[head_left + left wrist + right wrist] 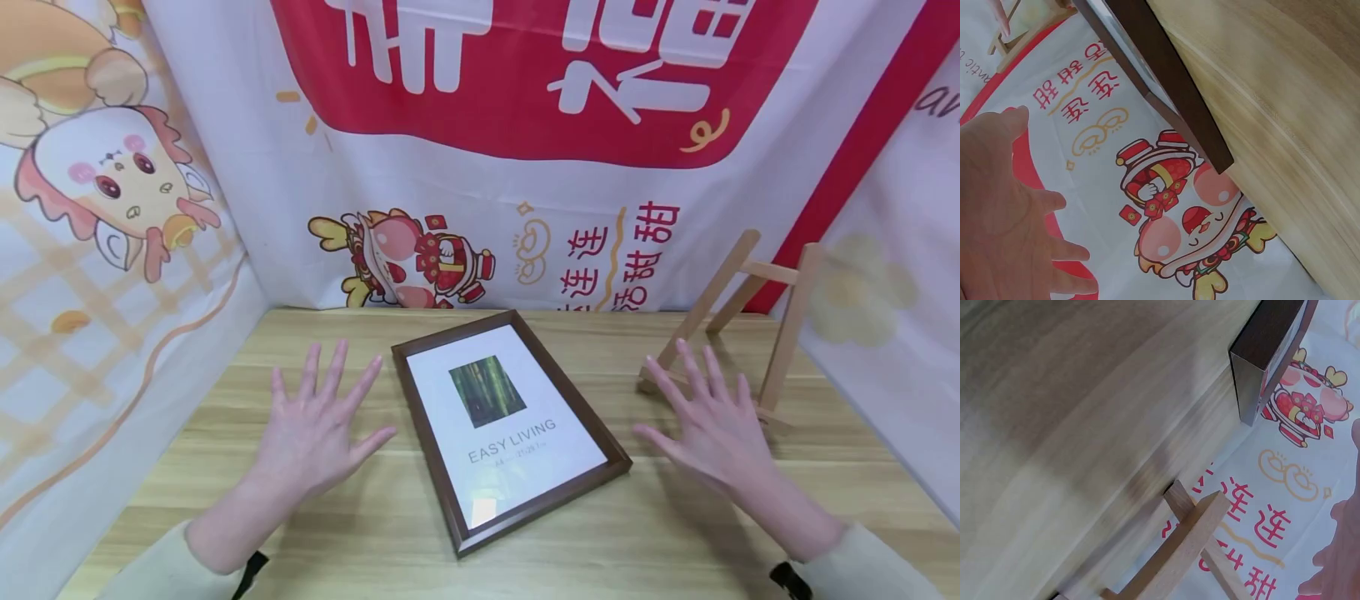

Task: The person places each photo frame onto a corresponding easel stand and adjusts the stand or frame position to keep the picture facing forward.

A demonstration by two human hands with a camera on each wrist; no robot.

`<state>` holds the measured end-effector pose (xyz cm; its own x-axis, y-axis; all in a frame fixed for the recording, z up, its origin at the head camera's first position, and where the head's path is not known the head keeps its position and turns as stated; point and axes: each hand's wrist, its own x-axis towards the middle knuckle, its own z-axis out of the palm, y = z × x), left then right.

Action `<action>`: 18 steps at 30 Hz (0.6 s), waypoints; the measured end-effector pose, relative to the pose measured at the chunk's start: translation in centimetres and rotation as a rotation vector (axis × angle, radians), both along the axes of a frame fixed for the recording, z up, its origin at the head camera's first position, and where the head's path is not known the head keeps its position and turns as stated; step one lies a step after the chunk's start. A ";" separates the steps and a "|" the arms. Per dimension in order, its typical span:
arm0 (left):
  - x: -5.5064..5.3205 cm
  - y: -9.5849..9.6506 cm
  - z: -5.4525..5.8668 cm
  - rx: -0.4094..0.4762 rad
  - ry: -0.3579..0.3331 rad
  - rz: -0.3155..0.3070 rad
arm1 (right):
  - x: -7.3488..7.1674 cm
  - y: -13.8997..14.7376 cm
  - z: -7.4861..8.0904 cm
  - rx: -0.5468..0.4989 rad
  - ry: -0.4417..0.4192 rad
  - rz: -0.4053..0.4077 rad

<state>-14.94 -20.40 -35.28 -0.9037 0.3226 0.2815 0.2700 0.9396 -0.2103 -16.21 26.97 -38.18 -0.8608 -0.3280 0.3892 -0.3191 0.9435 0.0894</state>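
Observation:
A dark brown picture frame (438, 462) lies flat and slightly turned on the table, its white insert printed with a green forest picture and "EASY LIVING". To its left my left hand (311, 433) hovers with fingers spread, touching nothing. On the other side my right hand (712, 433) is also spread, in front of a small wooden easel (787, 333) that stands at the right. Part of the easel's lower bar is hidden behind that hand. The left wrist view shows the frame's edge (1179, 81) beyond the left palm; the right wrist view has the easel (1179, 550) close by.
The table (345, 550) has a light wood grain. A white cloth with red print (525, 192) hangs along the back edge. Printed cloths also form the left wall (202, 333) and the right wall (885, 350).

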 end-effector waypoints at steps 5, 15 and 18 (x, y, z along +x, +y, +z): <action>0.0 -0.1 -0.1 0.004 0.008 0.002 | -0.6 -0.4 0.2 0.020 0.011 0.027; -0.3 -0.5 -0.3 0.012 -0.017 0.030 | -1.8 -1.2 1.0 0.014 0.000 0.063; -0.5 -0.5 -0.4 0.033 -0.041 0.031 | -2.3 -1.4 1.3 0.006 -0.023 0.082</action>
<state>-15.40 -20.88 -35.70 -0.9240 0.2856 0.2543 0.2483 0.9538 -0.1689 -18.46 25.53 -36.85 -0.8398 -0.3998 0.3673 -0.3972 0.9136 0.0864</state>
